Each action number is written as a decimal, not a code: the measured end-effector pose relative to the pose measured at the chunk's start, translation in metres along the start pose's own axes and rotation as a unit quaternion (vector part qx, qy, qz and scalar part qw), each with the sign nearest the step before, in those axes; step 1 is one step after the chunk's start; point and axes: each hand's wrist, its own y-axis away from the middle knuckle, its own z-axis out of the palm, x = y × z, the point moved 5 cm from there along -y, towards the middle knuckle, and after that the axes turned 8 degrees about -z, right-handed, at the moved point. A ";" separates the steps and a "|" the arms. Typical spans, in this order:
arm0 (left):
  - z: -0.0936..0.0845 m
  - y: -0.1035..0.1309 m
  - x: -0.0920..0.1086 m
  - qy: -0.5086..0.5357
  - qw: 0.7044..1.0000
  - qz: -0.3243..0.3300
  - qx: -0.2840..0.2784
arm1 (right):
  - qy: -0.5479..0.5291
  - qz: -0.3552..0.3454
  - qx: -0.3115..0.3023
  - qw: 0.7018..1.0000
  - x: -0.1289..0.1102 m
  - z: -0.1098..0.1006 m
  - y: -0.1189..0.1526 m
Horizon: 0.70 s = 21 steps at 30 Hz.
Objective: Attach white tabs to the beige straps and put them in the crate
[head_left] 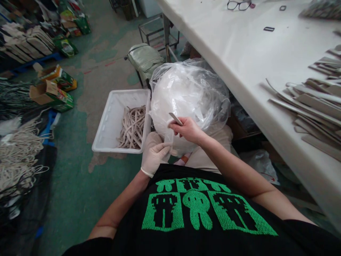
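My left hand (155,158), in a thin white glove, is closed with its fingertips pinching a translucent whitish strip (168,136). That strip runs up towards my right hand (188,129), which is bare and closed around a short flat grey strip (176,119). The grey strip's end sticks out past the fingers; whether the right fingers also grip the translucent strip is not clear. Just beyond both hands, between my knees, stands a large clear plastic bag (183,85) full of white material. Left of it, a white plastic bin (106,124) holds a heap of beige strips (133,128).
On the right is a white table (226,39) bearing a pile of grey-beige strips (317,113), glasses (238,5) and small dark buckles (269,29). A wrapped green bundle (146,58) stands behind the bin. Cardboard boxes (52,96) and bundled cords (20,153) lie left.
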 end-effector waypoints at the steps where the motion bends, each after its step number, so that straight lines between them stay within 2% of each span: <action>1: -0.001 0.002 -0.001 0.017 1.000 0.004 0.006 | 0.004 -0.003 0.004 1.000 0.000 -0.002 -0.002; 3: -0.003 0.005 -0.003 0.026 1.000 0.006 0.002 | 0.010 -0.004 0.008 1.000 0.002 -0.004 -0.004; 5: -0.004 0.007 -0.005 0.021 0.999 -0.023 -0.019 | 0.019 -0.006 0.002 1.000 0.001 -0.003 -0.004; 8: -0.001 0.007 -0.007 0.007 0.994 -0.085 -0.073 | 0.060 -0.034 -0.019 0.997 -0.005 0.005 -0.004; 11: 0.001 0.003 -0.006 -0.050 0.984 -0.117 -0.127 | 0.116 -0.068 -0.045 0.990 -0.012 0.017 -0.005; 13: -0.007 -0.001 -0.001 -0.061 0.979 -0.126 -0.151 | 0.121 -0.066 -0.059 0.989 -0.010 0.023 -0.006; 14: -0.017 -0.004 0.006 -0.043 0.980 -0.129 -0.145 | 0.111 -0.060 -0.066 0.990 -0.007 0.025 -0.006; 15: -0.034 -0.006 0.015 -0.008 0.985 -0.125 -0.118 | 0.092 -0.050 -0.074 0.992 -0.003 0.026 -0.006; 16: -0.058 -0.008 0.028 0.043 0.990 -0.112 -0.069 | 0.067 -0.038 -0.081 0.994 0.002 0.027 -0.004; 17: -0.087 -0.007 0.043 0.103 0.991 -0.090 -0.002 | 0.040 -0.021 -0.087 0.995 0.008 0.027 -0.001; 18: -0.122 -0.003 0.061 0.173 0.980 -0.044 0.091 | 0.013 -0.002 -0.094 0.996 0.014 0.027 0.003; 19: -0.156 0.005 0.078 0.250 0.953 0.000 0.171 | -0.010 0.022 -0.102 0.994 0.021 0.027 0.008; 20: -0.189 0.016 0.094 0.326 0.912 0.051 0.246 | -0.029 0.047 -0.114 0.992 0.028 0.028 0.014; 21: -0.216 0.028 0.109 0.383 0.867 0.120 0.297 | -0.044 0.072 -0.129 0.988 0.034 0.030 0.021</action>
